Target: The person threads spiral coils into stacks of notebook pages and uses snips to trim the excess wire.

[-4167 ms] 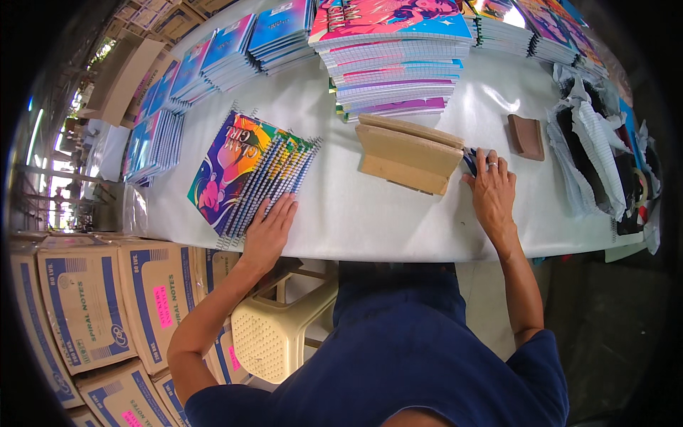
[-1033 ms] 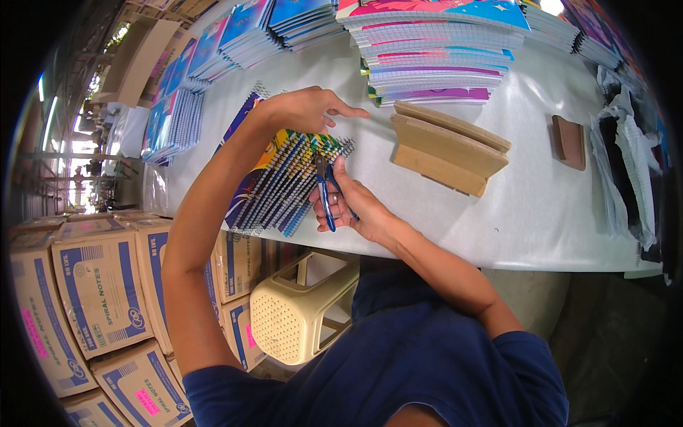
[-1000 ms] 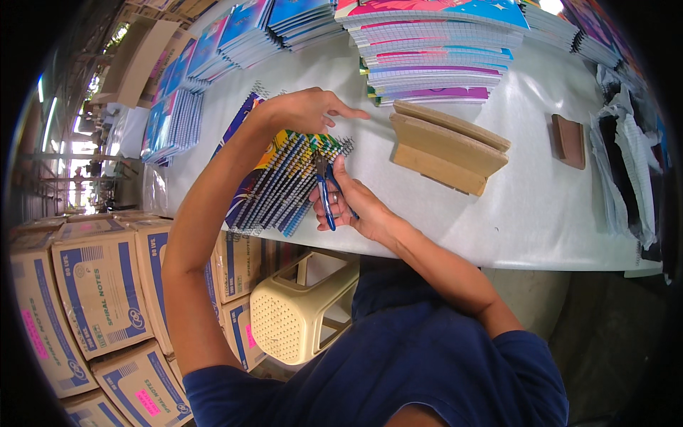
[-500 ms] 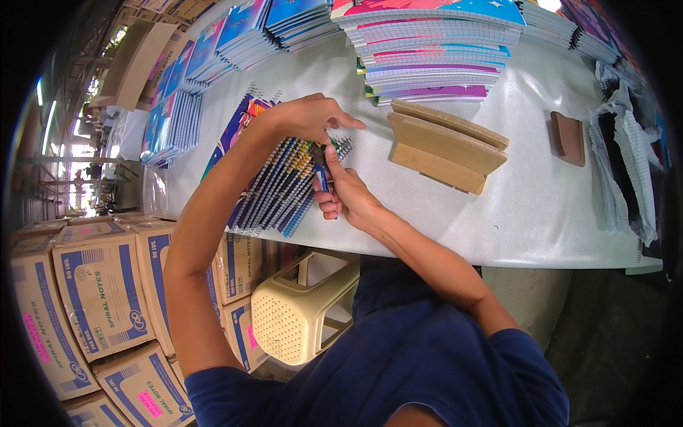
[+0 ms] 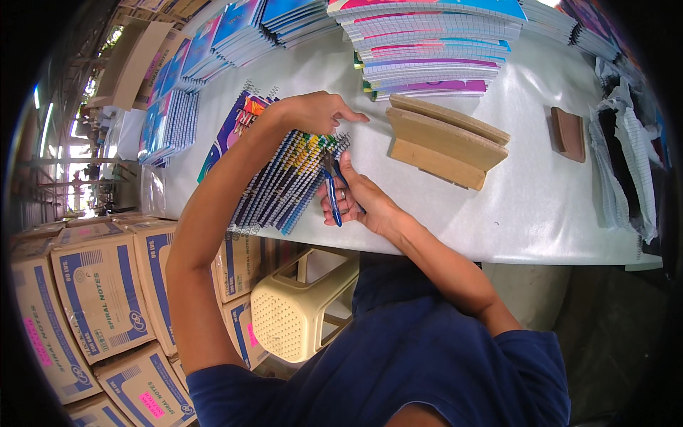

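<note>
The spiral notebooks lie fanned on the pale, glossy counter, to the left of the folded brown cardboard and well apart from it. They overlap so that their bound edges form a close set of slanting, near-parallel rows, each a line of dark wire coils against navy and white. Toward the end farther from the person the colouring turns yellow and green; at the corner nearest the person, on the cardboard side, it pales to light blue. Loose wire ends bristle past the notebooks at both ends of the rows. The top cover, on the side away from the cardboard, shows purple with orange, red and a teal edge; much of it is hidden under the left forearm.

The left hand arches over the far end of the fan, its index finger stretched toward the cardboard and its other fingers bent; whether they grip a wire cannot be told. The right hand, between the fan and the cardboard but nearer the person, has its fingers around blue-handled pliers. The handles stand spread, and the dark nose reaches the coil ends; whether it touches one is too small to tell.
</note>
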The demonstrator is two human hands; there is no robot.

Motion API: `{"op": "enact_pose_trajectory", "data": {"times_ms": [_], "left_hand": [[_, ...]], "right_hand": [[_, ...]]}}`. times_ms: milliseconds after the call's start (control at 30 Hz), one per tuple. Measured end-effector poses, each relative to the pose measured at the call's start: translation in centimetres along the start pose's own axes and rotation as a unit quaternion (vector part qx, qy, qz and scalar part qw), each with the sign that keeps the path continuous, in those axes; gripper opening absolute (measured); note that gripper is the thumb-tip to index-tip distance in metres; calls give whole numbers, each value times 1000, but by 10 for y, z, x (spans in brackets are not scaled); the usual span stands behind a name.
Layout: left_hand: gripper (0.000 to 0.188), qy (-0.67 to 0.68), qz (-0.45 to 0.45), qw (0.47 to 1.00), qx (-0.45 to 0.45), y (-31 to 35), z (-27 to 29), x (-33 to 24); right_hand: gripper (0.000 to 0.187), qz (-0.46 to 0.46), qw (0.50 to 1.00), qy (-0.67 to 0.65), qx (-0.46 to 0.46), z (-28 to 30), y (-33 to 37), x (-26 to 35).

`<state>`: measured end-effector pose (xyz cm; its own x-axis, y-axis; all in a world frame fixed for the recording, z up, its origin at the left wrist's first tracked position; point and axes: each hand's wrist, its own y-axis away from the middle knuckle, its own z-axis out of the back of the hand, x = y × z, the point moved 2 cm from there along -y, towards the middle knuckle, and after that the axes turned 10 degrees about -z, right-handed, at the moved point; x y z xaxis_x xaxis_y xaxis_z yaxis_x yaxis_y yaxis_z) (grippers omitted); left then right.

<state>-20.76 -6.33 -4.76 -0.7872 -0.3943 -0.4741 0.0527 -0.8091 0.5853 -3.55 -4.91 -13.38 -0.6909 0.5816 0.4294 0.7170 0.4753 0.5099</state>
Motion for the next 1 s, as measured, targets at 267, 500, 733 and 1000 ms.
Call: {"op": "enact_pose_trajectory", "data": {"times_ms": [267,500,733,1000], "left_hand": [[79,-17,-24,1000,-9,2,-9,-9],[82,-27,-27,998,-59,-3,-16,-14],[82,-17,-33,997,-63,-9,-20,-12],[78,-39,-42,995,-78,-10,-22,-10]], "right_hand": [[81,6,1000,-24,14,3,-4,0],[80,3,999,11,-51,3,8,0],[80,-24,999,-34,-29,8,7,6],[79,-16,999,-43,-28,8,4,5]]}}
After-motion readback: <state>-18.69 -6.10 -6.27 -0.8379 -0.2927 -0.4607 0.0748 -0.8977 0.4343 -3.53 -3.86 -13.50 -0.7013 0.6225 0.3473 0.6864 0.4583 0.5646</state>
